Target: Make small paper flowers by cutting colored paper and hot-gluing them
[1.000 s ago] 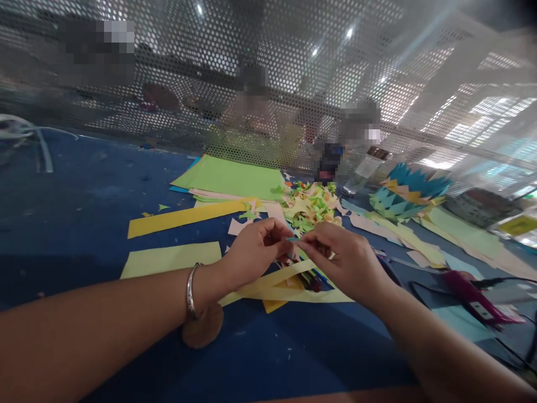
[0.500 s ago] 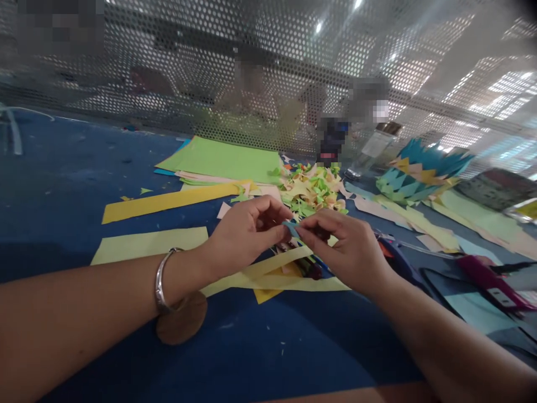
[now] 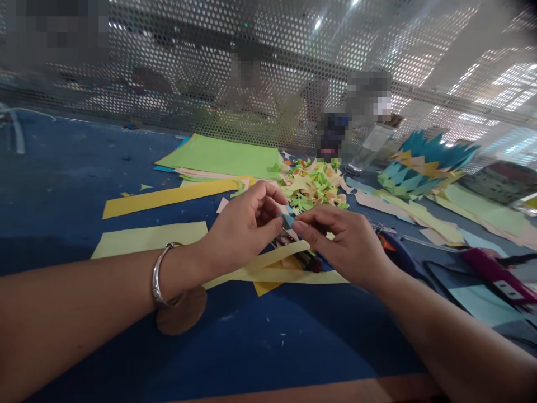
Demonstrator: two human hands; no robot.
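Observation:
A small piece of blue paper (image 3: 288, 219) is pinched between my two hands, mostly covered by the fingers. My left hand (image 3: 251, 224), below a silver bangle, is closed on its left end with thumb and fingers. From the other side my right hand (image 3: 339, 238) grips it between thumb and forefinger. Pale yellow paper strips (image 3: 268, 263) lie on the blue table under the hands, over a darker yellow piece (image 3: 268, 287). Just beyond the fingers is a heap of small cut paper shapes (image 3: 314, 184) in green, cream and peach.
Stacked green sheets (image 3: 230, 157) and a yellow strip (image 3: 176, 196) lie at the back left. A brown round disc (image 3: 184, 313) sits under my left wrist. To the right are a blue paper crown-like ring (image 3: 428, 168), a magenta power strip (image 3: 497, 274) and cables. Perforated metal panel (image 3: 188, 73) stands behind.
Both hands have shifted slightly, and the left fingers have risen and spread a little. The blue paper has turned between the fingertips. Elsewhere the table looks the same.

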